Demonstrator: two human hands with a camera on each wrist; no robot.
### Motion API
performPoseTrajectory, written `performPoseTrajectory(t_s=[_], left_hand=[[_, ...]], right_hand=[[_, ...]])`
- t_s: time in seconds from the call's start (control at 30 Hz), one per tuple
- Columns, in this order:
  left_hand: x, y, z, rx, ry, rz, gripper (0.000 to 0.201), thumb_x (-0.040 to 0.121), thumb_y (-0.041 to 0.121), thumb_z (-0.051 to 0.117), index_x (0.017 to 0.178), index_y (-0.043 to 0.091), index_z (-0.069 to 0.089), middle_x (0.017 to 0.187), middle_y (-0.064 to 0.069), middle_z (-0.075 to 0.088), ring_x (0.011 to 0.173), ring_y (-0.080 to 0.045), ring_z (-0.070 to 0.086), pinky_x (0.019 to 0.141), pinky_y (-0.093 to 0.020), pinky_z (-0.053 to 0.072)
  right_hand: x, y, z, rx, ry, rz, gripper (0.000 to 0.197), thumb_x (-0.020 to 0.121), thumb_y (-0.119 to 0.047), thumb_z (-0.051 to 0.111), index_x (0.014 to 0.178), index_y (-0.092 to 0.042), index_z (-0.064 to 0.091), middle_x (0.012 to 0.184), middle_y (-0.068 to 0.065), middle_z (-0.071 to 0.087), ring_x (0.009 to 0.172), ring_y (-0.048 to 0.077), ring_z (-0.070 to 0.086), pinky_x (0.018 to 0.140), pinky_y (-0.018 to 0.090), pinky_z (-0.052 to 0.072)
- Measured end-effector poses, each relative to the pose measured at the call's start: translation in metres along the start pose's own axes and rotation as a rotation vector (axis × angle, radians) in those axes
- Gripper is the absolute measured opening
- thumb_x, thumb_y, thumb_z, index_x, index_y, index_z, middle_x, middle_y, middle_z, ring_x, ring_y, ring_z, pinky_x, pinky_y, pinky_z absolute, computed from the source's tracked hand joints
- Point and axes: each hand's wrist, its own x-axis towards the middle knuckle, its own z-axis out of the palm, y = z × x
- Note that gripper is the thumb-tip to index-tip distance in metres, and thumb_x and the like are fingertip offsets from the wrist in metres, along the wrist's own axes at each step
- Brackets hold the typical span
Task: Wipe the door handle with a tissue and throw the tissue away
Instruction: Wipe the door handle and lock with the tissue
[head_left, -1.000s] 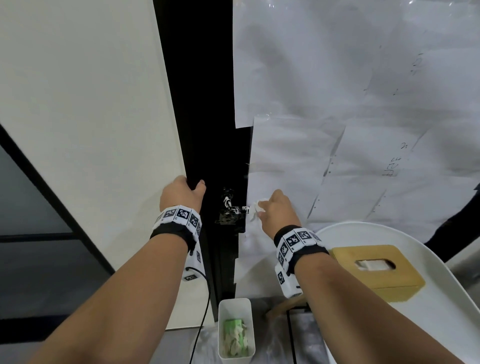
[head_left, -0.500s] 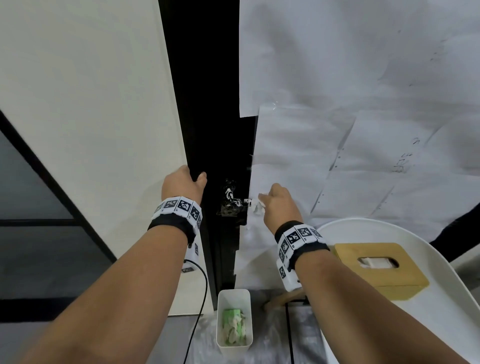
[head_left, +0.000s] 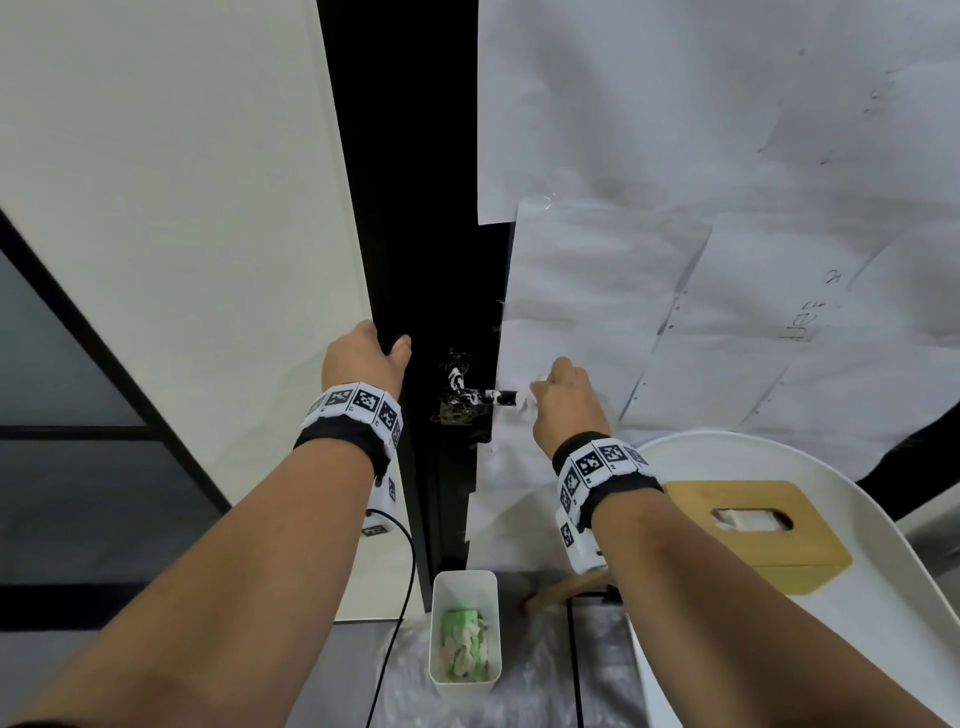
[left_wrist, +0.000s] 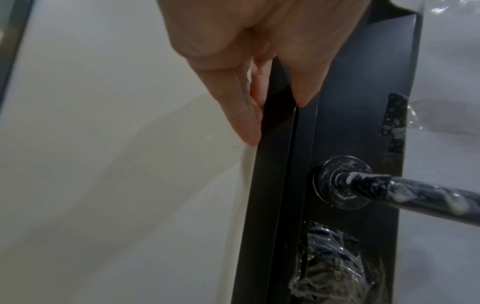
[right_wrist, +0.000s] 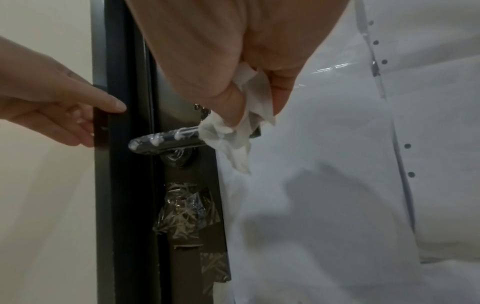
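Observation:
The door handle (head_left: 483, 397) is a black lever smeared with white foam, also seen in the left wrist view (left_wrist: 415, 197) and the right wrist view (right_wrist: 166, 142). My right hand (head_left: 566, 405) pinches a crumpled white tissue (head_left: 525, 405) between thumb and fingers and holds it round the lever's free end. In the right wrist view the tissue (right_wrist: 228, 135) wraps the lever under my right hand (right_wrist: 257, 111). My left hand (head_left: 363, 358) grips the black door edge (left_wrist: 280, 164) above the handle, thumb in front and fingers behind.
A small white bin (head_left: 464, 582) with used tissues stands on the floor below the handle. A wooden tissue box (head_left: 753, 551) sits on a white round table (head_left: 857, 649) at the right. Plastic sheeting (head_left: 675, 260) covers the door; clear wrap (right_wrist: 187, 211) covers the lock.
My right hand with the tissue has slid slightly right along the lever toward its free end. The left hand keeps its grip on the door edge.

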Motion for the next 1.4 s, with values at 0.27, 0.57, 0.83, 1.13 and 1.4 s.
performPoseTrajectory(t_s=[0.27,0.57,0.83,1.13,1.4], left_hand=[[0.001,-0.003,0.003,-0.004,0.005,-0.005,0.037,0.09,0.043,0.057,0.084,0.006,0.052,0.07,-0.008,0.055,0.065,-0.026,0.051,0.057,-0.03,0.039],[0.001,-0.002,0.003,-0.008,-0.001,-0.007,0.038,0.09,0.042,0.057,0.079,0.006,0.047,0.059,-0.002,0.044,0.062,-0.026,0.049,0.055,-0.03,0.037],[0.001,-0.003,0.002,-0.017,-0.009,-0.002,0.037,0.09,0.042,0.057,0.08,0.008,0.047,0.059,0.0,0.044,0.063,-0.025,0.049,0.056,-0.03,0.038],[0.001,-0.003,0.002,-0.017,-0.016,-0.007,0.036,0.09,0.042,0.057,0.084,0.007,0.05,0.071,-0.008,0.054,0.066,-0.026,0.052,0.058,-0.03,0.041],[0.001,-0.003,0.002,-0.015,-0.019,-0.001,0.037,0.09,0.041,0.058,0.082,0.006,0.05,0.07,-0.008,0.054,0.065,-0.026,0.052,0.057,-0.03,0.041]], right_hand=[[0.002,0.009,-0.003,0.026,-0.004,0.038,0.032,0.081,0.009,0.046,0.106,-0.001,0.062,0.112,0.014,0.045,0.103,0.03,0.047,0.079,0.037,0.048],[-0.002,0.005,-0.001,-0.006,0.024,0.037,0.027,0.079,0.01,0.044,0.1,-0.001,0.058,0.111,0.014,0.046,0.098,0.029,0.046,0.066,0.033,0.038],[-0.001,0.004,-0.005,-0.017,-0.017,0.021,0.026,0.082,0.009,0.042,0.101,-0.001,0.058,0.108,0.013,0.048,0.098,0.029,0.048,0.066,0.032,0.037],[0.0,0.003,-0.005,-0.04,-0.016,0.005,0.026,0.081,0.009,0.044,0.099,0.0,0.06,0.111,0.012,0.047,0.101,0.028,0.047,0.069,0.031,0.038],[0.0,0.005,-0.002,0.028,-0.036,0.077,0.025,0.082,0.009,0.043,0.099,0.001,0.059,0.108,0.015,0.046,0.099,0.031,0.05,0.071,0.032,0.042]])
